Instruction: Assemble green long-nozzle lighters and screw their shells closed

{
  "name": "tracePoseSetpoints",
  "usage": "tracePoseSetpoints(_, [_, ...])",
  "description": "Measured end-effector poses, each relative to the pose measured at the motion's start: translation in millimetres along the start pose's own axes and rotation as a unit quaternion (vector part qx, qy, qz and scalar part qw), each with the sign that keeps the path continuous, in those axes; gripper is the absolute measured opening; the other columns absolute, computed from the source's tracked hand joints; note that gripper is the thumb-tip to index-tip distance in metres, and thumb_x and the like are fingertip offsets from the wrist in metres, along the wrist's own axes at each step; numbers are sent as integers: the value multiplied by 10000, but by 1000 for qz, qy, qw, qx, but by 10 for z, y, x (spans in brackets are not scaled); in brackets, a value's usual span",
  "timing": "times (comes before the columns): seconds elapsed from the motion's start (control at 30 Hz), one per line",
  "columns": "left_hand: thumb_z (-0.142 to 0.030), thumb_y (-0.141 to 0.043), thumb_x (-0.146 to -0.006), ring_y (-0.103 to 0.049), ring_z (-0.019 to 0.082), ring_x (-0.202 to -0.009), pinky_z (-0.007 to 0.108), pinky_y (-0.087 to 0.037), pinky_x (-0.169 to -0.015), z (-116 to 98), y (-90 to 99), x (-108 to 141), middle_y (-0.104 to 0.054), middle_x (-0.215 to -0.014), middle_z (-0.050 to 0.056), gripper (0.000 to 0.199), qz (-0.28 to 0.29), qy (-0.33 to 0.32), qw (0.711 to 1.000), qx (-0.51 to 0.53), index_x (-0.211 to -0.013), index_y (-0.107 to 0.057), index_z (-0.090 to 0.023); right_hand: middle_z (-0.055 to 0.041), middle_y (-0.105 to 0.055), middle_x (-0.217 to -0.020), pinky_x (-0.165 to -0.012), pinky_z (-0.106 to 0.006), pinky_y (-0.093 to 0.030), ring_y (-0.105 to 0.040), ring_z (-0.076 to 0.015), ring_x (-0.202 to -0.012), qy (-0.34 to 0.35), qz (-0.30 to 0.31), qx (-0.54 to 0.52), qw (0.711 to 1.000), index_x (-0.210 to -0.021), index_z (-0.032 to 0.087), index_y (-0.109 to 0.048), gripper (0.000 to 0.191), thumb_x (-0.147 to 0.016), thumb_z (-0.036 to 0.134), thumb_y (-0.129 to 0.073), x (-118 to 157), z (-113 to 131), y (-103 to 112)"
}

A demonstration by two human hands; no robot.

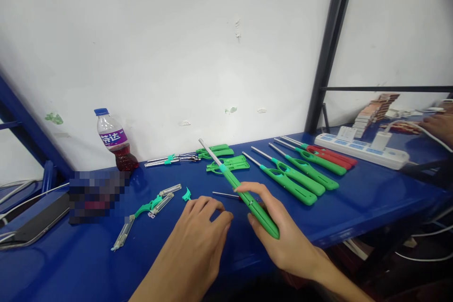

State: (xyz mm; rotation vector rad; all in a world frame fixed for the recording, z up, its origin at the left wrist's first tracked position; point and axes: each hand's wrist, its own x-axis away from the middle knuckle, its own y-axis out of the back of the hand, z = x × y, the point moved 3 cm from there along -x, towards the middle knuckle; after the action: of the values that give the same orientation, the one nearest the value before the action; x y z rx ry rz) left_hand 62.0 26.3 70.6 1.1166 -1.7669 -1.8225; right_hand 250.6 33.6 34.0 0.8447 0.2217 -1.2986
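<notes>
My right hand [279,233] grips a green stick lighter [253,205] by its handle, the silver tube slanting up and to the left. My left hand [201,233] hovers low over the blue table, empty as far as I can see, its fingers loosely bent and their tips partly hidden. Just beyond it lies a small teal trigger piece [187,194]. A thin screwdriver [226,195] is partly covered behind the held lighter. Left of my hands are clear fuel tanks [166,202] with teal parts. Farther back lie green handle shells [230,164] and metal lighter tubes [170,161].
Several green lighters [286,184] and red ones [332,155] lie in a row at right. A white power strip [361,151] stands behind them. A drink bottle [115,139] leans by the wall, near a dark device [35,219]. Another person's hand [439,125] shows far right.
</notes>
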Motion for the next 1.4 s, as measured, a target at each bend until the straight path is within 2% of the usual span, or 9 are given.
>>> tracePoseSetpoints(0.17, [-33, -410, -1033, -638, 293, -1050, 567, -528, -977, 6, 0, -4, -682, -1109, 82, 317, 17, 4, 1000, -8, -1015, -681, -197, 2, -591, -1144, -977, -312, -497, -629, -184, -1072, 28, 8, -6, 1000, -1176, 319, -554, 432, -877, 16, -483, -26, 7, -18])
tracePoseSetpoints(0.3, [-68, -417, -1055, -645, 297, -1048, 569, -534, -973, 3, 10, -24, -690, -1125, 88, 300, 23, 11, 1000, -13, -1037, -687, -197, -8, -605, -1349, -1109, -340, -459, -597, -197, -1289, 11, 2, 8, 1000, -1332, 355, -540, 523, -924, 32, -491, -23, 8, -14])
tracePoseSetpoints(0.43, [-57, -430, -1047, -651, 306, -1061, 579, -539, -969, 10, 18, -24, -692, -1144, 95, 304, 29, 15, 999, -16, -1070, -698, -199, -4, -637, -1404, -1149, -366, -473, -492, -225, -1483, 4, -23, 122, 992, -1267, 357, -613, 335, -1009, 172, -506, -34, -14, 74])
tracePoseSetpoints(0.6, [-59, -417, -1054, -656, 300, -1032, 578, -549, -963, 14, 29, -5, -690, -1144, 99, 331, 44, 22, 999, -17, -1094, -714, -200, -43, -675, -1415, -1120, -466, -523, -543, -272, -1463, -25, -43, 259, 964, -1294, 337, -632, 279, -1065, 294, -478, -56, -160, 414])
tracePoseSetpoints(0.7, [-52, -425, -1050, -655, 300, -1044, 568, -552, -971, 6, 32, 3, -693, -1151, 93, 347, 54, 32, 998, -16, -1136, -722, -210, -68, -688, -1432, -1084, -552, -544, -598, -326, -1413, -35, -19, 324, 945, -1258, 334, -686, 300, -1055, 289, -471, 0, -270, 603])
tracePoseSetpoints(0.8, [-37, -423, -1044, -659, 304, -1069, 573, -546, -992, -5, 39, 5, -698, -1160, 85, 359, 71, 40, 997, -17, -1138, -721, -215, -118, -663, -1480, -1033, -632, -552, -662, -394, -1321, -40, -4, 382, 923, -1213, 299, -743, 319, -1037, 290, -477, 82, -355, 675])
tracePoseSetpoints(0.9, [-39, -428, -1047, -666, 301, -1067, 556, -552, -985, -15, 56, 9, -703, -1164, 78, 343, 81, 41, 996, -17, -1117, -714, -215, -101, -703, -1430, -1041, -658, -534, -699, -388, -1247, -38, 17, 416, 908, -1187, 304, -771, 312, -1041, 320, -496, 134, -419, 636])
tracePoseSetpoints(1.13, [-54, -414, -1060, -668, 301, -1039, 540, -561, -955, 4, 78, 32, -704, -1142, 82, 375, 62, 35, 997, -19, -1190, -721, -226, -52, -684, -1480, -1076, -641, -504, -650, -369, -1299, -36, 49, 450, 891, -1379, 331, -713, 400, -1081, 465, -482, 133, -580, 581])
tracePoseSetpoints(1.4, [-82, -401, -1085, -671, 289, -1016, 560, -538, -993, 62, 91, 51, -712, -1110, 79, 358, 40, 40, 998, -7, -1155, -727, -212, -88, -720, -1415, -999, -575, -543, -672, -342, -1216, -37, 36, 471, 881, -1581, 290, -530, 525, -1076, 311, -390, 52, -781, 683])
